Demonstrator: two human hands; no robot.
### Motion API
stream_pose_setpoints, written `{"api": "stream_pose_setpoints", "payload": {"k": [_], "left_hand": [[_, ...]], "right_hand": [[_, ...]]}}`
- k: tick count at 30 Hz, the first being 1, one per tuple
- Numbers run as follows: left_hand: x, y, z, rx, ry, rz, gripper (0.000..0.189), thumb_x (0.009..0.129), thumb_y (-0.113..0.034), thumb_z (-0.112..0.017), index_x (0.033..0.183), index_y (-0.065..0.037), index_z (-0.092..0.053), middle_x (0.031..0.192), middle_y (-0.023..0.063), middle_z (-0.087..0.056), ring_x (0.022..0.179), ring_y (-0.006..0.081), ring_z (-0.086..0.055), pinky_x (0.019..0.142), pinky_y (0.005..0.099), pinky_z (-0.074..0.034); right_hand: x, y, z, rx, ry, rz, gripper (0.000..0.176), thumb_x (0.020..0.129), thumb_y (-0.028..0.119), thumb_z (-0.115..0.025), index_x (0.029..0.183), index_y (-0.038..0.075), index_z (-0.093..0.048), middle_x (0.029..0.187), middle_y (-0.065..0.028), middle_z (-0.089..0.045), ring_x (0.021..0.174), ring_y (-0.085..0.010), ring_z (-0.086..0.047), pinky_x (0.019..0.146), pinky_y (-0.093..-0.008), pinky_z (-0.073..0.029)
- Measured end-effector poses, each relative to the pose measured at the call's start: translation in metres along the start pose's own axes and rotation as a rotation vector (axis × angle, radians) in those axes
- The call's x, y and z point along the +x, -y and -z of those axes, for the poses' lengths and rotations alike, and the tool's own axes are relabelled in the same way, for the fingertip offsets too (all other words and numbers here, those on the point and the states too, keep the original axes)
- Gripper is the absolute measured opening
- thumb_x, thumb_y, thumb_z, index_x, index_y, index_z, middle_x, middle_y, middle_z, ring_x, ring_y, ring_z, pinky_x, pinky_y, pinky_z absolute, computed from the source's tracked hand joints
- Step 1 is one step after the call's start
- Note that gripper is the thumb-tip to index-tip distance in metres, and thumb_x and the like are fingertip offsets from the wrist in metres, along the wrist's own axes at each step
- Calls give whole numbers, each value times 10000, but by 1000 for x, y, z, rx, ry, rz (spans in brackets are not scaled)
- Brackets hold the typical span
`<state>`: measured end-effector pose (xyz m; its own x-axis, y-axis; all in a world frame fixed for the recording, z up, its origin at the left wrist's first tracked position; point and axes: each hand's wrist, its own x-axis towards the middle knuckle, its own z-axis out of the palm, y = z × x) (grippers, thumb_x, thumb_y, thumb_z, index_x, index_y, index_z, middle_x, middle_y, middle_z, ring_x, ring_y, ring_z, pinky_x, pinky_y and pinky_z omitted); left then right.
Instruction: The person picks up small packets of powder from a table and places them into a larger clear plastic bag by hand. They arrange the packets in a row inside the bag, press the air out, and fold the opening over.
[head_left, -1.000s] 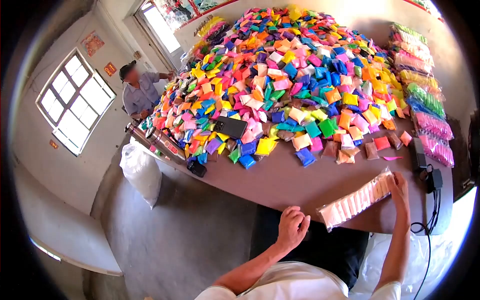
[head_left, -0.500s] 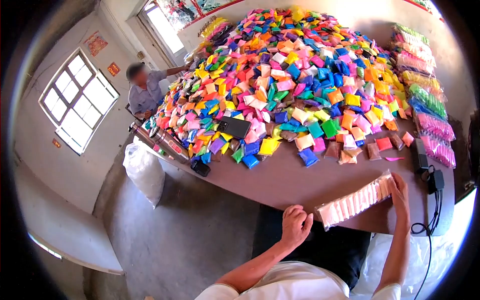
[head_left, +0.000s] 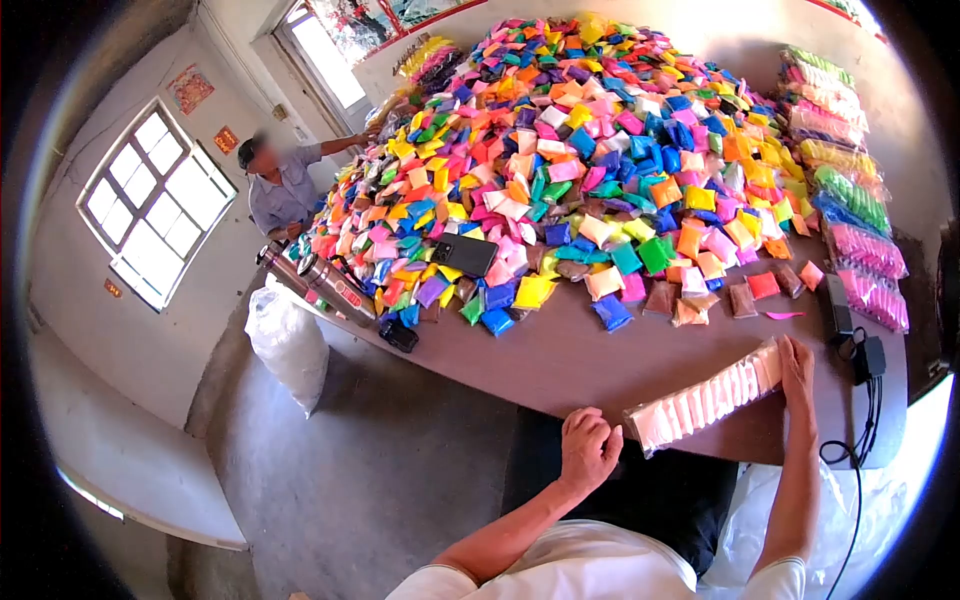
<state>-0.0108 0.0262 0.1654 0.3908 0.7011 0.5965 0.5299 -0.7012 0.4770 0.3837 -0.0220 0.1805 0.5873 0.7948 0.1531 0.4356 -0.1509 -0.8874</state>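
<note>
A long clear bag [head_left: 705, 402] packed with a row of pale peach packets slants over the front edge of the table. My right hand [head_left: 797, 378] grips its right end, with the fingers partly behind the plastic. Beside the bag's left end is my left hand [head_left: 590, 448], its fingers curled closed. Whether it pinches the bag's clear edge or something else cannot be made out. Beyond the bag, a large heap of small coloured packets [head_left: 560, 170] covers much of the table [head_left: 500, 365]. A pink strip [head_left: 785, 315] lies near the heap's front edge.
A black phone [head_left: 464, 255] rests on the heap. Flasks [head_left: 338, 287] and a small black device [head_left: 398, 336] stand at the left edge. Filled bags [head_left: 850, 190] are stacked right, near a black adapter with cables [head_left: 868, 360]. Another person [head_left: 285, 190] reaches to the heap.
The bag has turned slightly, showing more of its packet faces, while my right hand still holds its end. My left hand barely moves. The other person's head and body have shifted left.
</note>
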Motion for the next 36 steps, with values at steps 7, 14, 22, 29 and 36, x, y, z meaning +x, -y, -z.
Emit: {"api": "stream_pose_setpoints", "payload": {"k": [7,14,22,29,36], "left_hand": [[1,-1,6,-2,-4,-24,174,859,-123,-671,748,-22,-583,861,116,-598,1004,309,-567,932,468,-422],[-4,1,8,-43,6,-16,184,882,-148,-654,761,-17,-607,885,123,-607,1029,307,-569,987,464,-426],[-14,8,9,-118,12,-34,161,883,-128,-662,822,21,-656,933,131,-616,1087,322,-572,1008,468,-429],[-18,1,17,-127,66,-62,230,834,-88,-664,633,-21,-574,666,126,-574,1021,362,-609,1023,512,-415],[-34,-13,-1,-140,22,-53,151,838,-39,-638,699,9,-606,737,126,-606,1042,393,-593,1130,508,-332]], "right_hand": [[-7,-30,-6,188,-154,53,365,999,324,-555,927,-23,-643,806,17,-579,737,-87,-512,630,-272,-423],[-11,-30,-9,99,-245,164,345,1008,290,-544,1017,-33,-664,867,-35,-637,807,-103,-567,726,-263,-466],[-1,-47,-3,94,-205,156,326,1000,274,-559,996,-35,-662,861,-24,-632,795,-105,-566,712,-258,-465],[-15,-8,-23,130,-341,25,270,929,208,-628,1109,16,-687,1009,-57,-690,915,-139,-621,823,-284,-495],[-21,4,-15,-31,-383,110,411,955,358,-549,1159,13,-644,1090,-189,-670,1047,-331,-618,935,-380,-457]]}}
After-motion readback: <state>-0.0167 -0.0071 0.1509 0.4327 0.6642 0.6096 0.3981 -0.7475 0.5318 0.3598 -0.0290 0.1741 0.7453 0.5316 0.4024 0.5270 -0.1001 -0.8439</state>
